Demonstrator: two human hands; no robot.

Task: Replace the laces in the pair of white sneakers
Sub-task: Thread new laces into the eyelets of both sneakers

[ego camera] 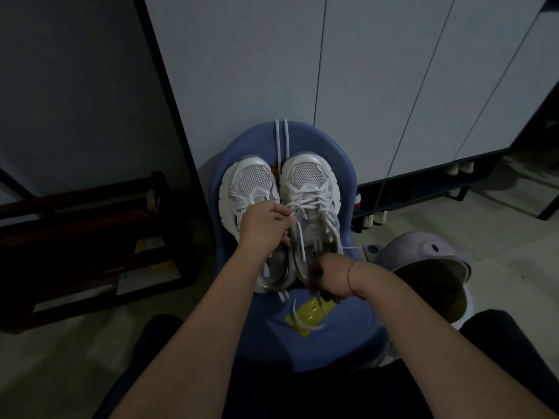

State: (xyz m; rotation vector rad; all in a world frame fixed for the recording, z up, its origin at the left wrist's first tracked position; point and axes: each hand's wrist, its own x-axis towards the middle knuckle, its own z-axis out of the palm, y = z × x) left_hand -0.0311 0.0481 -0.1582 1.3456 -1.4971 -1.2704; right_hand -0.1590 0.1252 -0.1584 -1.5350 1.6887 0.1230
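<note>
Head view: left sneaker point(248, 189) and right sneaker point(308, 182) sit side by side on a blue chair point(332, 343). Left hand point(263, 225) fingers pinch the right sneaker's lace point(305, 204). Right hand point(329, 276) fingers clench its loose end. Spare laces point(282, 140) lie beyond the toes.

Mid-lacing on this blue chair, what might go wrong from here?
1. Both the left hand and right hand grip the lace; a hard tug may drag the laced sneaker, resting loose on the blue chair, off its seat.
2. The loose laces draped over the chair's back edge could slide off behind.
3. Dim light may hide a skipped eyelet.
</note>
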